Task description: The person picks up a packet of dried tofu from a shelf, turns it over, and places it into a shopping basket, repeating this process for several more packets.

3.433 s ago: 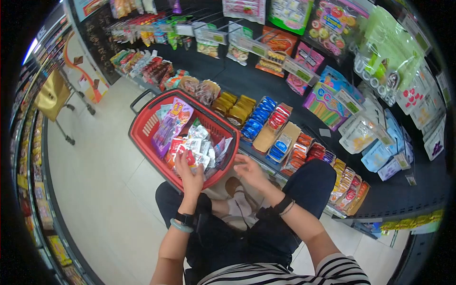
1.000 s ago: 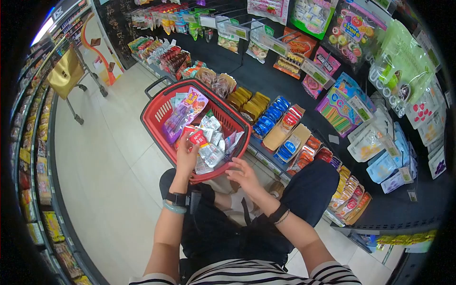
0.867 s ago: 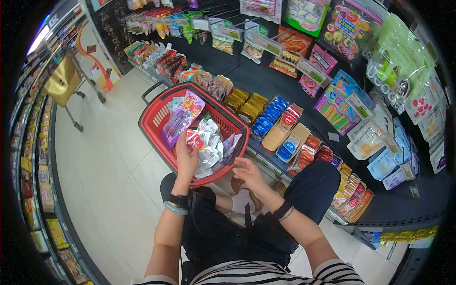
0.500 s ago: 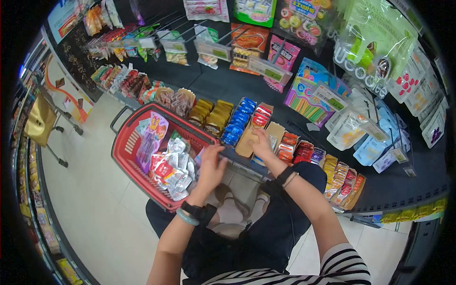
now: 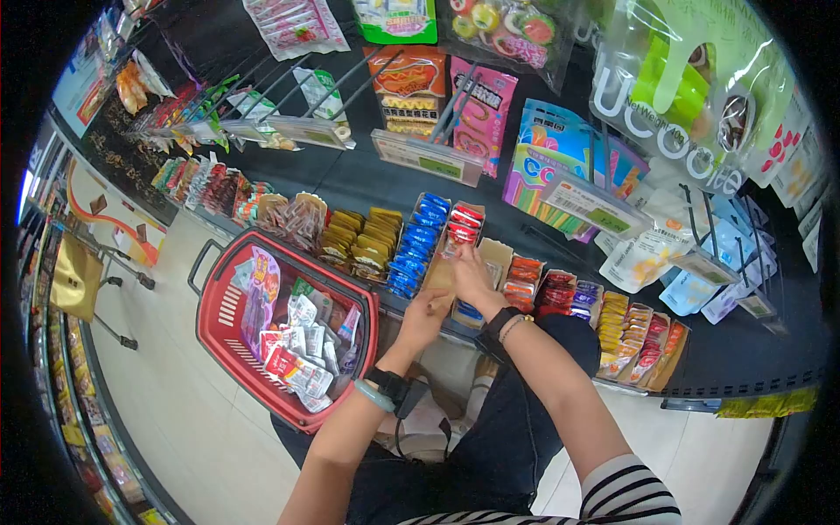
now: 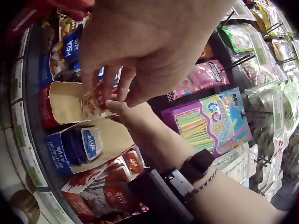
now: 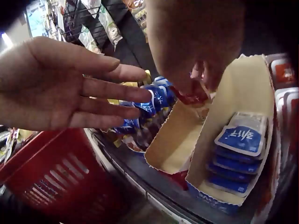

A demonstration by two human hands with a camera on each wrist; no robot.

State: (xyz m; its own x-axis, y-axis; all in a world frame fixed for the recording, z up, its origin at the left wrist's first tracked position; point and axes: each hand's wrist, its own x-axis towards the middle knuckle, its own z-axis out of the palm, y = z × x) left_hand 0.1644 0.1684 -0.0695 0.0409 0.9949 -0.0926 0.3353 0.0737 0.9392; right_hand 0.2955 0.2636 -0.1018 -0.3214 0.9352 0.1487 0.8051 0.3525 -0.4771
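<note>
Change: both hands had come away from the basket (image 5: pixel 219 337); about a second earlier the left hand (image 5: pixel 424 319) held packets inside it. Now both hung over the shelf (image 5: pixel 726 354), near its front edge, so work had likely shifted from basket contents to the red carton (image 7: pixel 173 142).

Right hand (image 5: pixel 472 276): fingers curled onto the red packets (image 5: pixel 465 223) at the carton's rear end, looked clamped; shadow hid the tips in the right wrist view, so grip was a fair guess. Left hand: fingers straight, slightly apart, holding nothing, just beside the carton's front end. Bare cardboard showed in the carton's front part.

Counts: one basket, just outside the shelf's front edge, containing one purple bag (image 5: pixel 261 293) and a pile of silver packets (image 5: pixel 306 337), too jumbled to count. One red carton; its packets, several, not countable under the hand. One blue carton (image 7: pixel 247 84) right beside it, at least four blue packets (image 7: pixel 242 137) stacked toward its front end. Gold packets (image 5: pixel 381 241): two columns, left of the cartons.
</note>
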